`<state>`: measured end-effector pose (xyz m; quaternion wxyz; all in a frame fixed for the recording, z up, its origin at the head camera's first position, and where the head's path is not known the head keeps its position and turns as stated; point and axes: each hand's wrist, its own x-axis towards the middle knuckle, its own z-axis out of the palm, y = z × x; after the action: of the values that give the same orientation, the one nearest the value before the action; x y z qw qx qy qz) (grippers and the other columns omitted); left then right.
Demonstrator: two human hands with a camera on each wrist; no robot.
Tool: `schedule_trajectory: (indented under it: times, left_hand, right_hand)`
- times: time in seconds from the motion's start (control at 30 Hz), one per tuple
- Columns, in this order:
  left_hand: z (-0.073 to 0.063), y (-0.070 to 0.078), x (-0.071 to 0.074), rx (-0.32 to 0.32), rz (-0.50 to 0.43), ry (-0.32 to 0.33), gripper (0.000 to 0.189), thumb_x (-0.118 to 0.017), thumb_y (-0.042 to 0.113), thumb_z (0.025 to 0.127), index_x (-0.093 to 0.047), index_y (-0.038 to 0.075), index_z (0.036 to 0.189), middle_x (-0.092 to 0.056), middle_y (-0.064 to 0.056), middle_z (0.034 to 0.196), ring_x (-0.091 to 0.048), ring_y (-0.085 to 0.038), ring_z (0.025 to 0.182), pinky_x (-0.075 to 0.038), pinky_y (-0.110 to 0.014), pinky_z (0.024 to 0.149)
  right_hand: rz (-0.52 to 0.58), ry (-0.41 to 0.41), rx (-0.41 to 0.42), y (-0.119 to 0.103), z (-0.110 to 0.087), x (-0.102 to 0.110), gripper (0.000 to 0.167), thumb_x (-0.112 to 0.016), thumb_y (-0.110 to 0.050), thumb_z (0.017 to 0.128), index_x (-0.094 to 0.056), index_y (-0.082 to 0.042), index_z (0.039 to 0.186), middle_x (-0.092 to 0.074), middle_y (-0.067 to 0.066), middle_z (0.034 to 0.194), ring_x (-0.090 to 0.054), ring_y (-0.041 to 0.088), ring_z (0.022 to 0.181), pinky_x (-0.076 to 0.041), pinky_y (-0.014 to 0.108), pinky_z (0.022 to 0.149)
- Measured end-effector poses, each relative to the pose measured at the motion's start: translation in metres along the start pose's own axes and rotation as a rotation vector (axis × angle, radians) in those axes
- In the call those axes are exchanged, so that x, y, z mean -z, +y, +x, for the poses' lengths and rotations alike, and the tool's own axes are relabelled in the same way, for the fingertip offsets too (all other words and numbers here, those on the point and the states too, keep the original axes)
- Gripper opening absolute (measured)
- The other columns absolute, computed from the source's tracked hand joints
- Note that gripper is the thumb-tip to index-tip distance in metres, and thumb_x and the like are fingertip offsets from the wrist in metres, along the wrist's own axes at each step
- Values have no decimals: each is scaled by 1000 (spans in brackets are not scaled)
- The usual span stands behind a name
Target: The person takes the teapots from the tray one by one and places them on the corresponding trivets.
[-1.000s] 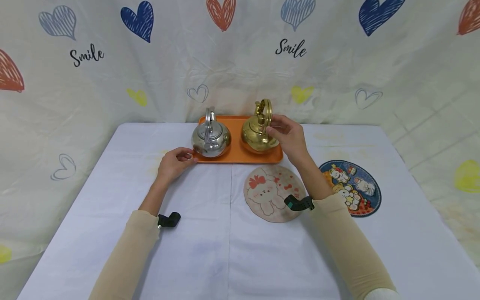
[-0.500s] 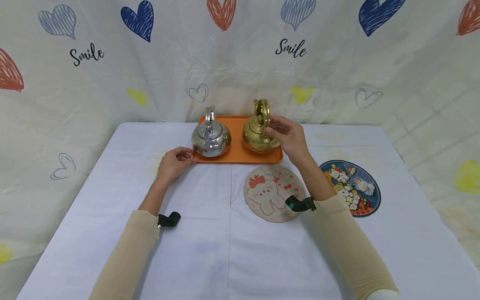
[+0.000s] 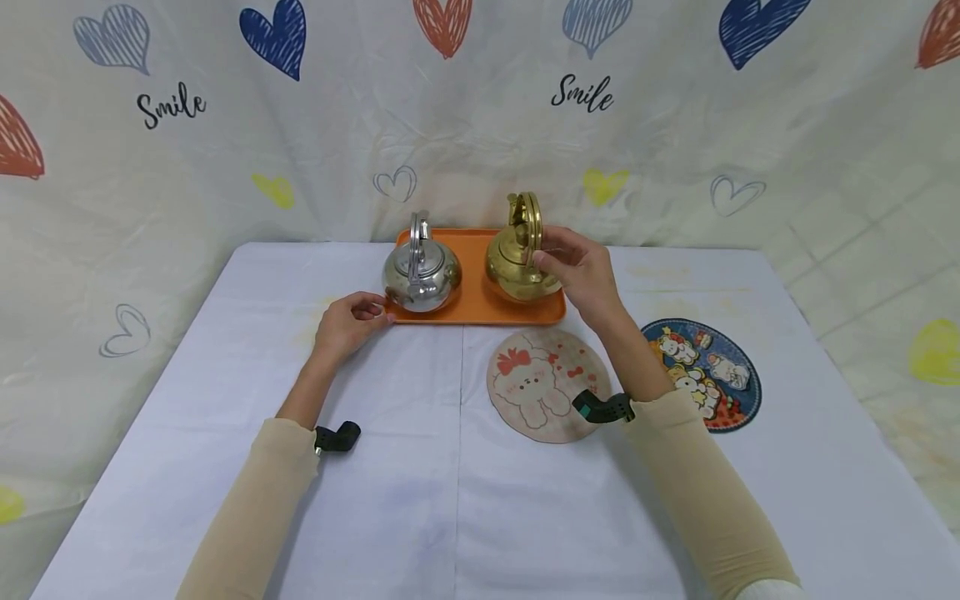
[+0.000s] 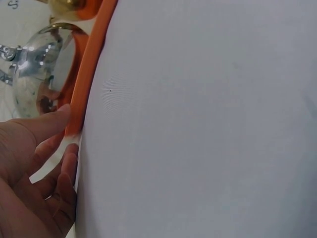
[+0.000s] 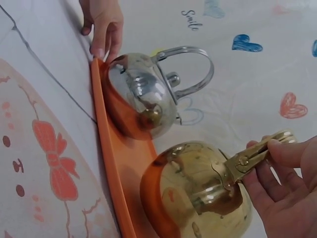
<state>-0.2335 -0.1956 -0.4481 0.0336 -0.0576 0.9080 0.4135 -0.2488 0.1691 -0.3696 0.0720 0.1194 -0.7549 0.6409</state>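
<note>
A silver teapot (image 3: pixel 422 279) and a gold teapot (image 3: pixel 517 271) stand side by side on an orange tray (image 3: pixel 474 283). My right hand (image 3: pixel 581 271) pinches the gold teapot's upright handle (image 5: pixel 257 153) between thumb and fingers. At the tray's near left corner, my left hand (image 3: pixel 351 327) holds the edge, thumb on the rim (image 4: pixel 79 111) and fingers curled at the end. The silver teapot's arched handle (image 5: pixel 210 69) also stands upright, untouched. In the right wrist view the gold teapot's body sits low over the tray.
A round beige mat (image 3: pixel 543 408) with a rabbit drawing lies in front of the tray. Partly behind the right forearm is a dark blue round mat (image 3: pixel 723 367) with cartoon figures. A printed curtain (image 3: pixel 480 117) hangs behind the white-covered table (image 3: pixel 390 500).
The gold teapot has shifted very slightly to the right with my right hand. My left hand stays at the tray corner, and the silver teapot has not moved.
</note>
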Motion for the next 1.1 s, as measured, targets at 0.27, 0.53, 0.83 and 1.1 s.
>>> schedule_trajectory:
  times: [0.27, 0.53, 0.83, 1.1]
  left_hand:
    - [1, 0, 0, -10, 6, -2, 43, -77, 31, 95, -68, 9, 131, -70, -15, 121, -63, -29, 109, -47, -35, 93]
    - [1, -1, 0, -17, 6, -1, 44, -77, 32, 95, -68, 9, 131, -70, -15, 122, -63, -29, 111, -47, -36, 94]
    - [1, -2, 0, -20, 6, 4, 43, -78, 31, 94, -68, 8, 130, -70, -16, 121, -64, -30, 110, -47, -36, 94]
    - [1, -1, -1, -11, -5, -3, 43, -78, 30, 94, -68, 8, 130, -70, -15, 121, -63, -30, 110, -48, -38, 95]
  right_hand:
    - [20, 1, 25, -3, -1, 3, 35, -72, -7, 98, -68, 0, 132, -72, -12, 102, -71, 8, 98, -56, 20, 86]
    - [26, -5, 25, -6, -2, 8, 36, -71, -6, 98, -68, -1, 133, -73, -13, 103, -71, 8, 98, -56, 19, 88]
    - [22, -2, 23, -10, -5, 9, 36, -72, -6, 97, -68, -1, 133, -73, -13, 103, -71, 9, 99, -56, 19, 88]
    - [36, 3, 39, -13, -6, 10, 37, -71, -4, 98, -67, 0, 134, -73, -13, 103, -71, 9, 99, -56, 19, 88]
